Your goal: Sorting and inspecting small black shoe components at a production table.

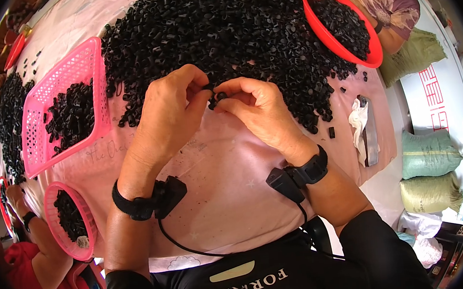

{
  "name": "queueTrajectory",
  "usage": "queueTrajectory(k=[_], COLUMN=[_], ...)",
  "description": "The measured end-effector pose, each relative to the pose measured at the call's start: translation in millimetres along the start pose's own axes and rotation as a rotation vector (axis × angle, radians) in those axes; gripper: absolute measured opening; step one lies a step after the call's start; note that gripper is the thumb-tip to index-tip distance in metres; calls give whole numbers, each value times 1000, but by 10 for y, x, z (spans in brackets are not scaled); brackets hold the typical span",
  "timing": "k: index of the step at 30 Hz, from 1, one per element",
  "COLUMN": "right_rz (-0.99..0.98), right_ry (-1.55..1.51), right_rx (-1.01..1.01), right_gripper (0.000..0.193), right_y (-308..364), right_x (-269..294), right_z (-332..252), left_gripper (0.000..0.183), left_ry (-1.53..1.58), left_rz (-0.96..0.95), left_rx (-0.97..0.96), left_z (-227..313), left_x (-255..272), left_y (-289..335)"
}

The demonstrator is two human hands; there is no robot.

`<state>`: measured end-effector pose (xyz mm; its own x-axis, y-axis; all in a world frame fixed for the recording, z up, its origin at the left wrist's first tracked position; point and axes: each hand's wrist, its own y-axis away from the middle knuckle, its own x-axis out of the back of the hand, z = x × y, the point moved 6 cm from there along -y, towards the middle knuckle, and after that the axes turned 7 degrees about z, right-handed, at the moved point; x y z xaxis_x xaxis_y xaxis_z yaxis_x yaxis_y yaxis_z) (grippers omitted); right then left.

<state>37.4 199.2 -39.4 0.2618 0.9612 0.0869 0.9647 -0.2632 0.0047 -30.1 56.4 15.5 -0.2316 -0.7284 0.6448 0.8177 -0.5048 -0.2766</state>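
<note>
— At the black pile's (198, 30) near edge, what is held?
— The right hand (264, 108) pinches one small black part (220, 96); the left hand (167, 111) curls beside, its grip I cannot tell. A light, steady pinch seems best.

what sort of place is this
Probably a small, informal workshop: small black parts lie heaped on a cloth-covered table, other people are at its edges, and stuffed sacks lie off to the right.
</note>
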Motion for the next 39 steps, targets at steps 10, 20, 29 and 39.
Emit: queueTrajectory(k=[10, 20, 29, 39], right_rz=[27, 47, 131, 116], right_ry=[-158, -240, -191, -236], right_rx=[-58, -70, -100, -104], right_gripper=[19, 16, 15, 16], right_y=[5, 1, -13, -17], right_x=[-4, 38, 83, 46], right_z=[6, 27, 34, 88], left_gripper=[9, 17, 42, 42], left_ry=[73, 45, -116, -140], left_rz=[25, 8, -34, -72], left_rx=[-131, -191, -333, -302], left_z=[98, 151, 217, 209], left_x=[-76, -120, -209, -227], left_y=[23, 47, 115, 120])
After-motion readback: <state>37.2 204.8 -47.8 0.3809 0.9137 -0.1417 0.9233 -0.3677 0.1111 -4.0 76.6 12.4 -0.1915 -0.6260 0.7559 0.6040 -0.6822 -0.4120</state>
